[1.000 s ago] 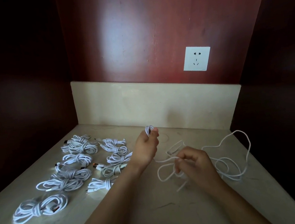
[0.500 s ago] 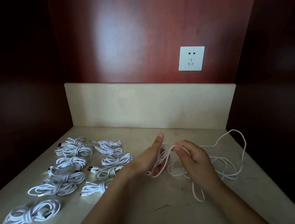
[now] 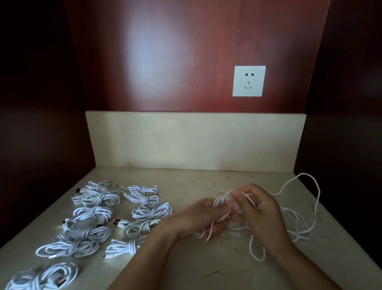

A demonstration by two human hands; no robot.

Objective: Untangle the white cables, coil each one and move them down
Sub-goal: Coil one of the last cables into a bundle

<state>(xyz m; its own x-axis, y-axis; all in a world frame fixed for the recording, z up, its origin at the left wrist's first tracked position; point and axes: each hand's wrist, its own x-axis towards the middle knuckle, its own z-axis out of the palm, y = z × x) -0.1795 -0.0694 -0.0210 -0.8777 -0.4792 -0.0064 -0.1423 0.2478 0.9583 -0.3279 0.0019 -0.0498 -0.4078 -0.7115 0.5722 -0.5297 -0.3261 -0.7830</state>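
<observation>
Over the middle of the beige stone counter (image 3: 219,280), my left hand (image 3: 205,217) holds a small bundle of white cable loops (image 3: 220,201), its fingers curled round them. My right hand (image 3: 259,208) pinches a strand of the same cable just right of that bundle. The loose rest of the white cable (image 3: 312,194) trails in wide loops across the counter to the right, and one loop hangs down in front of my right wrist. On the left lie several coiled white cables (image 3: 96,237) in two rows.
A white wall socket (image 3: 248,80) sits on the red-brown back panel above a beige upstand (image 3: 185,138). Dark side walls close in the counter left and right. The coiled bundle nearest me (image 3: 38,280) lies near the front left edge.
My left hand came down from holding a loop up and met my right hand at the counter's middle. The cable has gathered into more loops in my left hand. The view shifted slightly.
</observation>
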